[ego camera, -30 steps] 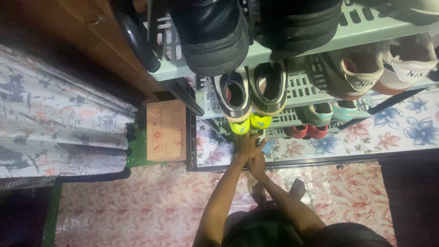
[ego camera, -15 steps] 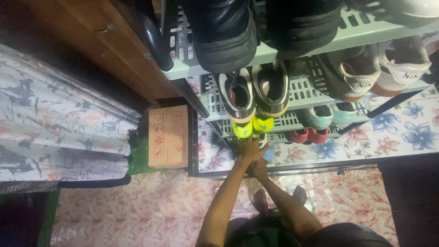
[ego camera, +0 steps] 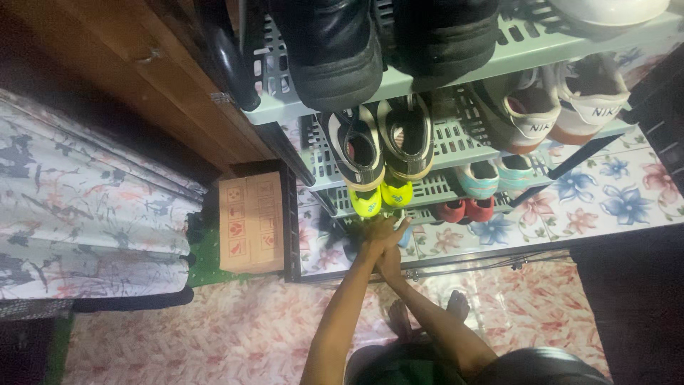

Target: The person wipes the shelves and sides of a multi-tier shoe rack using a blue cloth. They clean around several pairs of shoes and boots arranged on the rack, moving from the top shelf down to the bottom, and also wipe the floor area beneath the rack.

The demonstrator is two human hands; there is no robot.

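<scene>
My left hand [ego camera: 377, 232] reaches to the bottom of a pale green plastic shoe rack [ego camera: 456, 139], fingers spread just below a pair of small neon-yellow shoes [ego camera: 381, 196]. My right hand [ego camera: 390, 261] lies right under it, pressed against the left wrist. A small light blue thing [ego camera: 405, 237] peeks out beside the left fingers, and I cannot tell whether either hand grips it. Black-and-white sneakers [ego camera: 385, 142] sit one shelf above the yellow pair.
The rack also holds small red shoes [ego camera: 464, 210], teal shoes [ego camera: 495, 175], white and tan sneakers [ego camera: 556, 107] and black boots [ego camera: 335, 50] on top. A cardboard box [ego camera: 248, 222] stands left of the rack beside a floral curtain [ego camera: 85, 214] and wooden furniture [ego camera: 142, 85]. My bare feet [ego camera: 456, 305] rest on pink patterned flooring.
The view has drifted, so the rack and box sit slightly further left in the frame. Both hands stay together at the lowest shelf, hardly moved.
</scene>
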